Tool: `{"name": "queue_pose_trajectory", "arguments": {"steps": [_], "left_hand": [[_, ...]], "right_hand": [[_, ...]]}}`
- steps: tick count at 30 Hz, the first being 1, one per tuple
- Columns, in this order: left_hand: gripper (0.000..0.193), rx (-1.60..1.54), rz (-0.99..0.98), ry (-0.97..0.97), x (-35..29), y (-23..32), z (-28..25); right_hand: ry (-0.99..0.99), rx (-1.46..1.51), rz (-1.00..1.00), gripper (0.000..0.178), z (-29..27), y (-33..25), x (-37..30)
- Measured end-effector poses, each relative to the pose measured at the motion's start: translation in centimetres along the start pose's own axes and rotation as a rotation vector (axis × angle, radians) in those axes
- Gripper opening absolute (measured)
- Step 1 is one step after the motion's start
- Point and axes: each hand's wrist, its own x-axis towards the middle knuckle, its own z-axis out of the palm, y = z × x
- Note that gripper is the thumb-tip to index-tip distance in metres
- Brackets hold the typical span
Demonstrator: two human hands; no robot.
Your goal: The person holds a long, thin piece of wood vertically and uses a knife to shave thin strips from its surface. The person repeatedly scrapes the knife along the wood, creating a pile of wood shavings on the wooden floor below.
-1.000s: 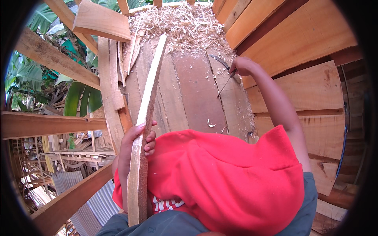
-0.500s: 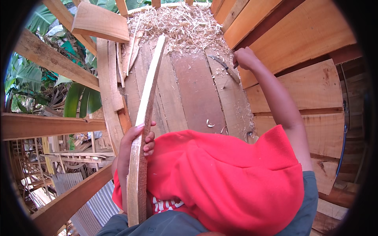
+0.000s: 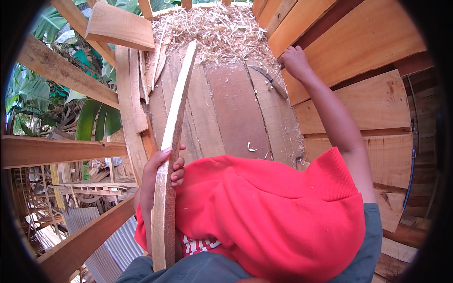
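Note:
A long, slim wooden stick (image 3: 163, 221), pale and freshly shaved on its upper faces, leans up and away from my lap. My left hand (image 3: 163, 172) is closed round it at mid-length, with the fingers wrapped over its right side. Away to the right, my right arm is stretched out. My right hand (image 3: 295, 62) is beside the lower edge of the plank wall, its fingers bent and a little apart, and no object shows in it. Just left of that hand, a curved knife (image 3: 273, 84) with a dark blade and brown handle lies on the floorboards.
Curly wood shavings (image 3: 212, 30) heap at the far end of the plank floor (image 3: 236, 108). A thick wooden block (image 3: 120, 27) rests on the left rails, above loose strips. Plank walls (image 3: 358, 104) close in the right; open rails (image 3: 66, 152) run along the left.
My right hand has shifted slightly up and away along the wall, and its fingers have loosened. The left hand and the stick stay nearly still, as does the knife.

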Motion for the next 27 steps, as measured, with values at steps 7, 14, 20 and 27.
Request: {"name": "queue_pose_trajectory", "arguments": {"steps": [7,14,20,27], "left_hand": [[0.049,-0.020,0.031,0.027,-0.2,-0.1,0.4],[0.048,-0.011,0.037,0.042,-0.2,-0.1,0.8],[0.048,0.008,0.013,0.031,-0.2,-0.1,0.3],[0.048,-0.003,0.036,0.051,-0.2,-0.2,0.8]], "right_hand": [[-0.138,0.043,-0.119,0.013,-3.3,-0.1,0.7],[0.129,-0.017,-0.015,0.011,-1.8,-1.6,0.5],[-0.183,0.257,-0.324,0.017,-3.7,-0.2,1.2],[0.220,0.066,-0.045,0.019,-1.3,-2.3,0.2]]}}
